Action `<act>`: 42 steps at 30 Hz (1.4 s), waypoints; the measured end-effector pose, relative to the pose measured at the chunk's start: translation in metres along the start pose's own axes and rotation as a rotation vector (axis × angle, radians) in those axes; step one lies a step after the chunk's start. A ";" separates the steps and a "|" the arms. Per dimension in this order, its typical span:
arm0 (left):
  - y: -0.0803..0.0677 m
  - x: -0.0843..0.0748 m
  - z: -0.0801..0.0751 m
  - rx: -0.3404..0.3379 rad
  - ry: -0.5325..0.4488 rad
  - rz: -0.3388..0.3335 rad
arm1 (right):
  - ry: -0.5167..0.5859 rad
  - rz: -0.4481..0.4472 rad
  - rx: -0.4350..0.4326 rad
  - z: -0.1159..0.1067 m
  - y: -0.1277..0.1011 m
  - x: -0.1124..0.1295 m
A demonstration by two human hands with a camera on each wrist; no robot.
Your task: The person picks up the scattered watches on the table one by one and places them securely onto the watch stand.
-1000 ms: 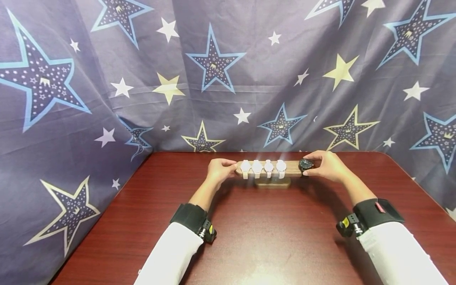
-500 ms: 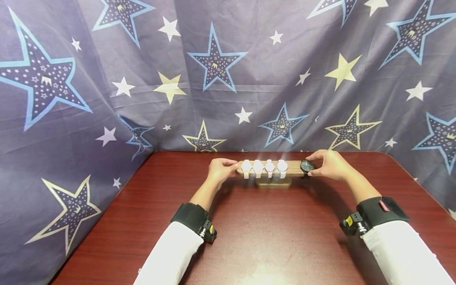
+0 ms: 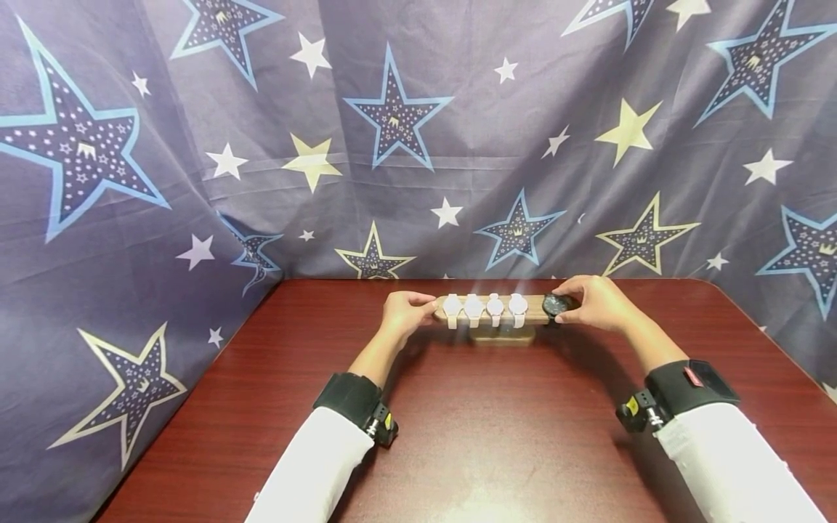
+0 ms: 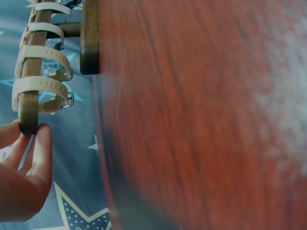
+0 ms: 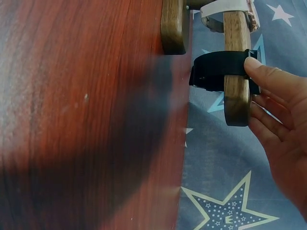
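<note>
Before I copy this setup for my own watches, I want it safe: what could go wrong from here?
The wooden bar sits on one narrow central base, so uneven pressure from the left hand at its end could tip it. The right hand touches the black watch close to the bar's free end, where it might slide off. The four white watches could shift together.

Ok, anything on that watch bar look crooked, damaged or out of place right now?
Nothing stands out. Four white watches sit evenly on the wooden bar; the black watch sits square at its right end, touched by the right hand. The left hand holds the other end.
</note>
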State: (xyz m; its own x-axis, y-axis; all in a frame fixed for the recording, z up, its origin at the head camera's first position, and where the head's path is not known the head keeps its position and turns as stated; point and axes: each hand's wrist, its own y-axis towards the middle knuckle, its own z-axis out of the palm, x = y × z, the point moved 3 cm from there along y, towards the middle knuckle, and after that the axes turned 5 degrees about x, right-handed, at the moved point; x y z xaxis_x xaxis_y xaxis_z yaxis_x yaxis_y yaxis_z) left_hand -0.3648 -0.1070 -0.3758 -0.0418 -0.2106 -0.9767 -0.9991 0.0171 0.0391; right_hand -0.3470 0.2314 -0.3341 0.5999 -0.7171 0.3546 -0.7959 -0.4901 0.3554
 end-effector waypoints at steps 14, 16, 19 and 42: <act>-0.001 -0.001 0.001 0.005 0.001 0.004 | -0.005 -0.018 0.005 0.005 0.008 0.011; -0.002 -0.002 0.002 0.007 -0.008 0.003 | -0.004 -0.023 0.005 0.006 0.009 0.011; -0.003 -0.002 0.001 0.005 -0.014 0.001 | 0.002 -0.030 0.010 0.007 0.010 0.011; -0.004 -0.004 -0.002 -0.041 0.026 -0.022 | -0.040 0.035 0.065 -0.007 0.004 0.020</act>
State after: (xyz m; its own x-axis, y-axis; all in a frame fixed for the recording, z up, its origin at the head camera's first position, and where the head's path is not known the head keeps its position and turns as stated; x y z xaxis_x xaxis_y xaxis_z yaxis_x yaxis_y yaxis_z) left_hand -0.3609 -0.1080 -0.3719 -0.0194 -0.2358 -0.9716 -0.9993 -0.0276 0.0266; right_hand -0.3381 0.2188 -0.3191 0.5694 -0.7526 0.3307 -0.8205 -0.4950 0.2860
